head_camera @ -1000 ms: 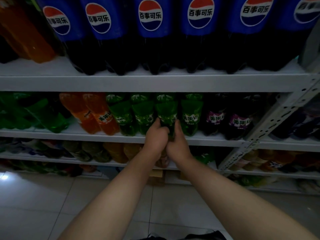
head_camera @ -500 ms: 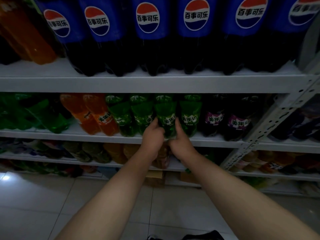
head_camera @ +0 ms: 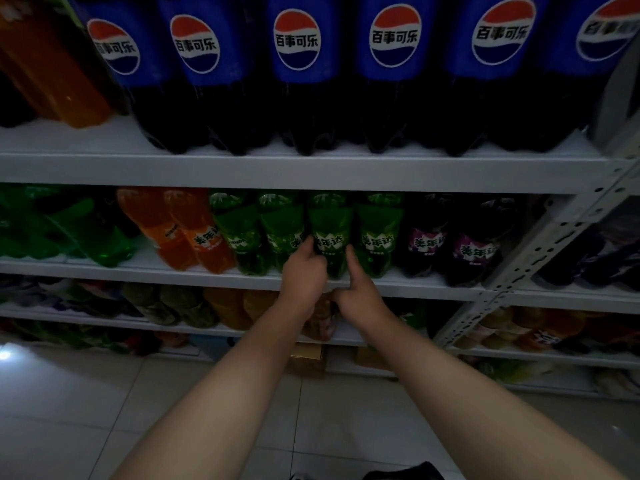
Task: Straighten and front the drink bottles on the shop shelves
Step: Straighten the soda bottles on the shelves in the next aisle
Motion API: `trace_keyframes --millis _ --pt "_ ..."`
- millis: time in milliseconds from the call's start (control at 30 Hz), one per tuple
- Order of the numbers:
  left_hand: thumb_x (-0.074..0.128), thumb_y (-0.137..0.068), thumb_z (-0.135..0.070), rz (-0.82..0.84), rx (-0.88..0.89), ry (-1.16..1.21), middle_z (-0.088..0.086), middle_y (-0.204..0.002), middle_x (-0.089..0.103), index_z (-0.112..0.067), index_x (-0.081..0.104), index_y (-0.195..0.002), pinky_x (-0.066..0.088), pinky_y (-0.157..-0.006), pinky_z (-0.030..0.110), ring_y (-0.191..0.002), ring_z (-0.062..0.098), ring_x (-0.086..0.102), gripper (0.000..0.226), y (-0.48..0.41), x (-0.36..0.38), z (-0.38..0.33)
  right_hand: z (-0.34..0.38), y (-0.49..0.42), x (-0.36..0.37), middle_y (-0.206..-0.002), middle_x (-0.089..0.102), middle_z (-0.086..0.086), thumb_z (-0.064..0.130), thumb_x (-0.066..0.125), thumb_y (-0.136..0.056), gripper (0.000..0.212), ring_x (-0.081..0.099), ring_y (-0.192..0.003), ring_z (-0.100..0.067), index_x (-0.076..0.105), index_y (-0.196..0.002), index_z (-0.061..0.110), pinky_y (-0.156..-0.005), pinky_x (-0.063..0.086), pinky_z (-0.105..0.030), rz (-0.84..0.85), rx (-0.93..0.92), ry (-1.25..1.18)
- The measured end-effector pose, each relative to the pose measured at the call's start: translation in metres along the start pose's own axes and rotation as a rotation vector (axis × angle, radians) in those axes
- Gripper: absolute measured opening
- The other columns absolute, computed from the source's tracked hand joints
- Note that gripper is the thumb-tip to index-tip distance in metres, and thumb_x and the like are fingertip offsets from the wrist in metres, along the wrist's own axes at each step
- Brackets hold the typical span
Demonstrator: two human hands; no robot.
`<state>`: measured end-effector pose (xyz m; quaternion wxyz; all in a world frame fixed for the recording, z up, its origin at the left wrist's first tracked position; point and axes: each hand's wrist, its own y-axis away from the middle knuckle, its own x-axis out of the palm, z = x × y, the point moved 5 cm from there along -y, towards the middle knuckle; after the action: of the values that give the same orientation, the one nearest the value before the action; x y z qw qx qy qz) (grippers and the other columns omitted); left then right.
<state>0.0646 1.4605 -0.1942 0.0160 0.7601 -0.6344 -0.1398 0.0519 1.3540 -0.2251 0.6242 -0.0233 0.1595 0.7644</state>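
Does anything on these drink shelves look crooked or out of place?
Yes. On the middle shelf, the leftmost orange bottle and first green bottle have their labels turned sideways, unlike the neighbours. The hands grip the third green bottle, whose label faces front.

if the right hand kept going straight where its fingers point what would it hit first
Most likely the third green plastic soda bottle: the right hand points up at its lower right side, apparently touching already, though depth is unclear.

Single head view, facing forward and down, close to shelves (head_camera: 311, 171), floor (head_camera: 104, 410) below.
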Motion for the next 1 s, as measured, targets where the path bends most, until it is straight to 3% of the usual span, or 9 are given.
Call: trace_keyframes --millis 100,167,267,400,500,567,733,867,1000 --pt "0.048 -0.086 -0.007 0.048 0.012 -0.007 -0.016 -0.115 0.063 -0.035 0.058 -0.127 0.045 -0.087 0.024 -0.101 0.003 0.058 0.051 0.005 -0.002 0.004 0.002 0.004 0.0 -0.153 0.025 0.01 -0.003 0.052 -0.08 0.092 0.034 -0.135 -0.012 0.01 -0.15 0.039 -0.108 0.038 -0.036 -0.059 -0.016 0.001" --pt "0.051 -0.086 -0.01 0.019 0.031 -0.017 -0.029 -0.099 0.064 -0.042 0.062 -0.11 0.044 -0.082 0.02 -0.094 -0.007 0.058 0.041 0.011 -0.013 0.007 0.006 0.01 -0.001 -0.14 0.045 0.007 0.003 0.052 -0.08 0.074 0.05 -0.121 -0.014 0.032 -0.146 0.032 -0.1 0.045 -0.034 -0.268 -0.056 0.048" --pt "0.057 -0.087 -0.012 -0.273 0.108 -0.139 -0.019 -0.099 0.061 -0.021 0.061 -0.121 0.039 -0.076 0.012 -0.093 0.001 0.058 0.035 0.019 -0.056 0.004 0.008 0.016 0.019 -0.122 0.062 -0.008 0.01 0.054 -0.083 0.052 0.062 -0.099 -0.023 0.05 -0.132 0.024 -0.089 0.051 -0.036 -0.32 -0.041 0.105" --pt "0.055 -0.086 -0.009 -0.354 0.293 -0.302 -0.006 -0.107 0.063 -0.012 0.059 -0.121 0.042 -0.077 0.014 -0.094 0.007 0.059 0.035 0.014 -0.086 -0.021 0.014 0.001 0.067 -0.139 0.048 -0.007 0.01 0.054 -0.088 0.075 0.053 -0.117 -0.025 0.017 -0.15 0.029 -0.099 0.046 -0.04 0.004 0.044 0.013" --pt "0.052 -0.086 -0.011 -0.177 0.167 -0.428 0.002 -0.1 0.066 -0.013 0.061 -0.112 0.036 -0.065 0.015 -0.085 0.014 0.058 0.028 0.0 -0.078 -0.016 0.02 -0.005 0.087 -0.154 0.023 0.001 0.013 0.056 -0.092 0.087 0.04 -0.127 -0.017 -0.005 -0.151 0.03 -0.099 0.044 -0.023 0.059 0.078 -0.087" --pt "0.052 -0.085 -0.012 -0.064 0.04 -0.349 0.003 -0.105 0.065 -0.017 0.058 -0.121 0.04 -0.07 0.022 -0.091 0.02 0.059 0.037 -0.005 -0.072 -0.005 0.02 -0.006 0.093 -0.158 0.001 0.006 0.015 0.056 -0.092 0.09 0.024 -0.139 -0.016 -0.011 -0.15 0.028 -0.109 0.033 -0.027 0.037 0.059 -0.013" --pt "0.047 -0.078 -0.01 0.008 -0.025 -0.097 0.002 -0.125 0.061 -0.025 0.049 -0.137 0.046 -0.099 0.039 -0.111 0.02 0.056 0.06 -0.007 -0.075 0.006 0.019 -0.012 0.093 -0.156 -0.007 0.008 0.008 0.055 -0.088 0.094 0.029 -0.135 -0.02 -0.012 -0.149 0.031 -0.104 0.039 -0.032 -0.029 0.108 -0.033" --pt "0.042 -0.083 0.006 0.056 -0.023 -0.045 -0.001 -0.13 0.059 -0.023 0.048 -0.14 0.045 -0.1 0.034 -0.115 0.016 0.055 0.064 -0.011 -0.082 0.008 0.017 -0.005 0.104 -0.152 -0.007 0.015 0.012 0.056 -0.082 0.099 0.042 -0.107 -0.011 -0.014 -0.148 0.035 -0.079 0.046 -0.024 0.007 0.116 0.028" --pt "0.046 -0.085 -0.003 0.018 0.003 -0.066 -0.004 -0.116 0.066 -0.024 0.062 -0.12 0.048 -0.098 0.037 -0.107 0.014 0.06 0.044 -0.013 -0.092 0.005 0.02 -0.008 0.093 -0.151 0.0 0.022 0.014 0.053 -0.082 0.09 0.045 -0.119 -0.022 -0.002 -0.151 0.033 -0.088 0.043 -0.026 -0.098 -0.003 0.15"
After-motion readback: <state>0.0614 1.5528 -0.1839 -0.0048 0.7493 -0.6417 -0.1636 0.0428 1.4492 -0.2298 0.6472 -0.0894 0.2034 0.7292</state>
